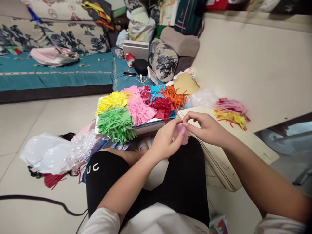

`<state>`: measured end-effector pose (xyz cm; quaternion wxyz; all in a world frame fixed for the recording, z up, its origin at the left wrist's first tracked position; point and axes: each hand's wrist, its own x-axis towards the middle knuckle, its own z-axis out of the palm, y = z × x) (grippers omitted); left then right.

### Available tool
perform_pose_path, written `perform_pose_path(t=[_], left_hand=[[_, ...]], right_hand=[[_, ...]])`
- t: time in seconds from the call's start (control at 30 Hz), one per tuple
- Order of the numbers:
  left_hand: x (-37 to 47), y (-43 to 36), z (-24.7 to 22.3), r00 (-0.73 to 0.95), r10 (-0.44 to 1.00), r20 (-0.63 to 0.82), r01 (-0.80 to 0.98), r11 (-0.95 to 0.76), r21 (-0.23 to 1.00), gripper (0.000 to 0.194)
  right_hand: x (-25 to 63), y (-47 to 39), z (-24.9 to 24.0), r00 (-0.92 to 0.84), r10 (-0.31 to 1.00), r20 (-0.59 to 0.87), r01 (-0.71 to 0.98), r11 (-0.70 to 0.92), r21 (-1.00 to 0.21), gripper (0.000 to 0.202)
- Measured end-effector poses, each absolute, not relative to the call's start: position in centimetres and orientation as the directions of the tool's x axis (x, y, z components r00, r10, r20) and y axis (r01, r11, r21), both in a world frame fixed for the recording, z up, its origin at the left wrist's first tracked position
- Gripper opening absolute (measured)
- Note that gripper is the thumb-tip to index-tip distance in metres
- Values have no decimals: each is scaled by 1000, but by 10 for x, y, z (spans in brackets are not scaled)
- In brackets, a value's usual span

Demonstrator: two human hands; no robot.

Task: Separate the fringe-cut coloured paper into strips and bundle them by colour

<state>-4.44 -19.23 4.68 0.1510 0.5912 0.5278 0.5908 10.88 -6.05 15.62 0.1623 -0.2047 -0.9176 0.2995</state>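
Observation:
A small piece of pink paper is held between my two hands above my lap. My left hand has its thumb and fingers closed on the paper. The fingertips of my right hand pinch the paper's upper edge. Just beyond my hands, fringed paper bundles lie in a heap: green, yellow, pink, dark red, orange and blue. Whether the piece in my hands is folded or crumpled I cannot make out.
To the right stands a cream board with pink and yellow fringed strips on it. White plastic bags and red strips lie on the floor at left. Behind is a teal sofa seat with a phone. A black cable crosses the floor.

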Motion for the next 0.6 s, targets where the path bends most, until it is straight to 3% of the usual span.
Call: perform_pose_path(t=[0.1,0.3,0.47,0.6], left_hand=[[-34,-188,50,-210,836,507,403,-398,824,24],[-17,-175,58,-139,825,547,622,-357,696,21],[-18,-159,66,-51,868,493,720,-311,621,32],[-19,-142,79,12,919,395,736,-276,618,30]], right_hand=[[133,-59,152,-852,486,195,265,721,-640,13],[166,-69,148,-774,578,257,306,697,-648,12],[189,-65,152,-721,626,298,330,688,-647,11],[211,-44,153,-675,700,232,334,571,-750,21]])
